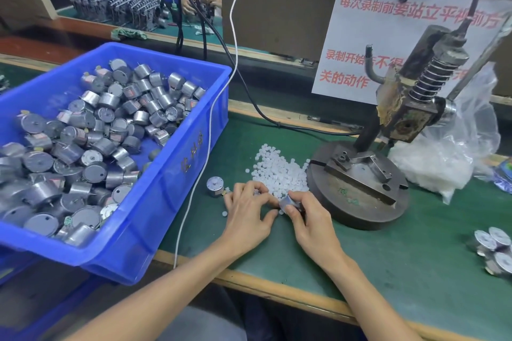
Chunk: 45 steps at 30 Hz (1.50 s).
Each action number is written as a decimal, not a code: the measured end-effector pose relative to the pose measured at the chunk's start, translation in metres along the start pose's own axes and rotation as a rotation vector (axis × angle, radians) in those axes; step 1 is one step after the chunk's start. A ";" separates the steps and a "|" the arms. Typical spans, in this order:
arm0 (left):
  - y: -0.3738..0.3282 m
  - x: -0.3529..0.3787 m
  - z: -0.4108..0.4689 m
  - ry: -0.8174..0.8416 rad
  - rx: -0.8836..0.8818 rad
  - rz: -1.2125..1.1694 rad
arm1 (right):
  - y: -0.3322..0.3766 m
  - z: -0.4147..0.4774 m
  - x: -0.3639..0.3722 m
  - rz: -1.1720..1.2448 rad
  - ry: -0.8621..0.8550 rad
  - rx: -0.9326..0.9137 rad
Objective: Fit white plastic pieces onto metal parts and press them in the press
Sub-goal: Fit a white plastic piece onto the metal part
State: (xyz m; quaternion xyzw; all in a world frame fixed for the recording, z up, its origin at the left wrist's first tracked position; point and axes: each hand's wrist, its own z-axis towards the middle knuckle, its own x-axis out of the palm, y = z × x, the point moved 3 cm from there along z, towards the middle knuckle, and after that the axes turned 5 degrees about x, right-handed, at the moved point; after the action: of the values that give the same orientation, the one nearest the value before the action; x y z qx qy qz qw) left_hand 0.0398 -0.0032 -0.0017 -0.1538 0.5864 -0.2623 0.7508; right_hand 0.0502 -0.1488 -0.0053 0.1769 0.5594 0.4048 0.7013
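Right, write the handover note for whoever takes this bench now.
Left hand: fingers curled at the edge of the white pieces; whether they pinch one, cannot tell.
Right hand: grips a metal part beside that pile.
Press: fixture empty. A loose part stands on the mat; the blue bin holds many more.
Done: a few parts at the right, possibly finished.
Left: fit a piece, press, repeat.
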 end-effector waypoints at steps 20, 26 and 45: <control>0.002 0.003 0.001 -0.040 0.052 -0.007 | 0.015 -0.003 0.009 -0.253 0.033 -0.235; -0.024 -0.003 0.001 -0.029 0.139 -0.207 | 0.007 -0.001 -0.006 0.483 -0.133 0.224; -0.129 0.056 0.113 -0.064 0.266 -0.004 | -0.029 0.005 -0.124 0.661 -0.562 0.533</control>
State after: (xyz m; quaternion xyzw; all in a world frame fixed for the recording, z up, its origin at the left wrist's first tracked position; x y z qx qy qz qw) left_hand 0.1308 -0.1494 0.0526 -0.0624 0.5218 -0.3344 0.7823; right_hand 0.0600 -0.2606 0.0554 0.6193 0.3469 0.3852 0.5897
